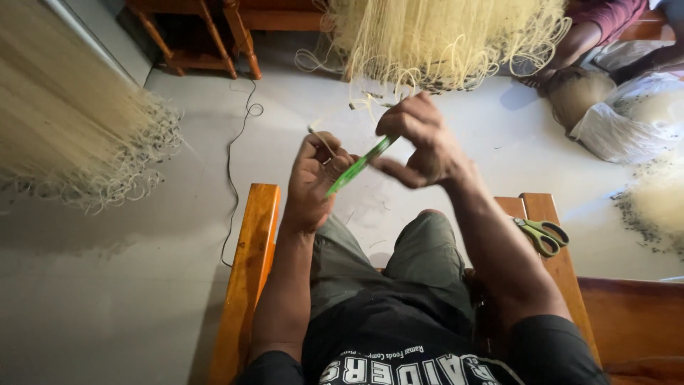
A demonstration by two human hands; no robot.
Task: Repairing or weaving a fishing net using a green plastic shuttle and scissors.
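From the head camera, looking down: the person sits in a wooden armchair (246, 285) with both hands raised over the knees. The left hand (313, 182) has its fingers curled shut around the lower end of a thin green netting needle (360, 165), with a pale cord strand (322, 141) running up past its thumb. The right hand (420, 139) pinches the needle's upper end between thumb and fingertips, just below the hanging fringe of cream fishing net (442, 36) near the top edge of the view. The needle slants from lower left to upper right between the two hands, in the air above the floor (128, 285).

The needle looks like a light, flat plastic strip, stiff enough to steer but likely to flex or snap if bent hard; it seems best gripped at its flat faces near the ends, as now. The cord looks thin, soft and limp, and probably slides easily through the fingers.

A pair of green-handled scissors (541, 235) lies on the chair's right arm. Another net bundle (64, 121) hangs at the left edge. At the upper right another person's arm (570, 50) reaches toward a heap of netting on the floor.
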